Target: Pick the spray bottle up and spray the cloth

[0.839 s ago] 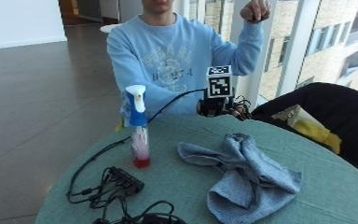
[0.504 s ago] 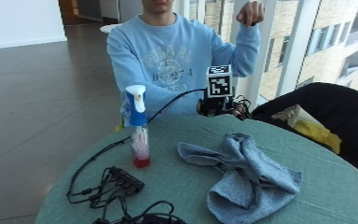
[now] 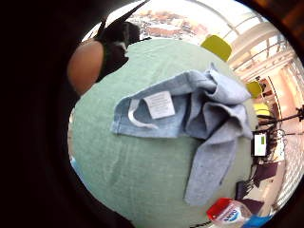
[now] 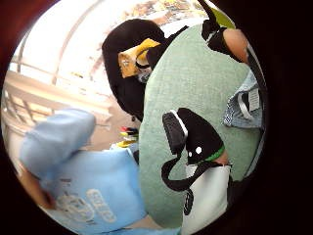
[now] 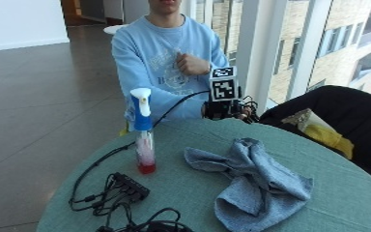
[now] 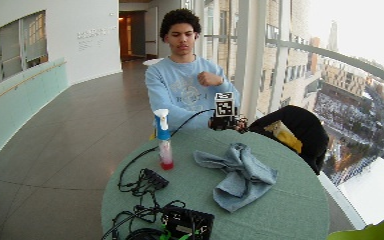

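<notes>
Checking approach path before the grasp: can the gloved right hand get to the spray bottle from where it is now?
Probably yes. The right hand hovers over the far edge of the table, and the spray bottle stands upright to its side with bare tabletop between them. The cloth lies off that line; the cables sit nearer the camera.

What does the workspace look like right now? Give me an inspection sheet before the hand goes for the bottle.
Surface: round table with green cloth cover.
Job's things: spray bottle upright near the table's edge, untouched; grey-blue cloth crumpled mid-table, apart from the bottle.
Clutter: black box at the near edge.
Hands: gloved right hand at the far table edge, holding nothing; fingers' pose unclear. Bare hand raised at the chest.
Cables: black tangle beside the bottle.
Surroundings: black chair with yellow item, windows behind.
</notes>
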